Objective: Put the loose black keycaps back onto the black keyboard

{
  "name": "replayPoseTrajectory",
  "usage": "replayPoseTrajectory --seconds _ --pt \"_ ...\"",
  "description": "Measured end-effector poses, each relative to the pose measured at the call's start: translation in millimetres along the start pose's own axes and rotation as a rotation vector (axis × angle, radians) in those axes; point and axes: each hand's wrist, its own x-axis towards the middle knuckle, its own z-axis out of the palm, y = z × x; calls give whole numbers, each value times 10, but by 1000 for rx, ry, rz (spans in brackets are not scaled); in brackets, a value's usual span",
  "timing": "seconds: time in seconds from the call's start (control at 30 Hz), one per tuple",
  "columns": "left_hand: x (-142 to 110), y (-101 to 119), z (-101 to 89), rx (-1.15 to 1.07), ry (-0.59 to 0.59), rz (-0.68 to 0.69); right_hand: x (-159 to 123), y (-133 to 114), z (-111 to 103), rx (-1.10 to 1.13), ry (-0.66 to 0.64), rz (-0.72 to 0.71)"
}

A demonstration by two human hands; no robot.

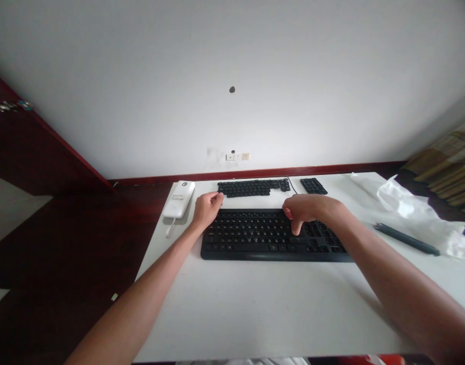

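Closest to me is bare, smooth white table. Mid-table is the long black plastic keyboard (kbd), flat w/ rounded corners. Off to its right: thin dark stick. The bare right hand is over kbd's right half, thumb down, other fingers curled; can't tell if they hold anything. The bare left hand is by kbd's back left corner, fingertips close together; can't tell if a key's in there.

Step now: prob. key work, on or off I can't say. Next move calls for a straight, soft touch.

Further: crinkly, thin white plastic sheet, shiny white slab w/ strap, then wide block of black keys + small block of black keys.
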Motion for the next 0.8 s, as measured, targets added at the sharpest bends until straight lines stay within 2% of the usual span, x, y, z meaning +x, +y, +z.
replayPoseTrajectory --seconds 0.17,0.37,0.47,0.8 --pt "15 4 -4 13 -9 11 -152 139 -14 46 50 -39" --pt "12 14 -8 -10 -6 3 -119 -55 46 -38 44 19" --pt "14 25 -9 -3 -11 -18 -128 -73 63 -45 85 7" --pt "12 -1 -5 -8 -16 5 -231 -208 58 -54 42 22"
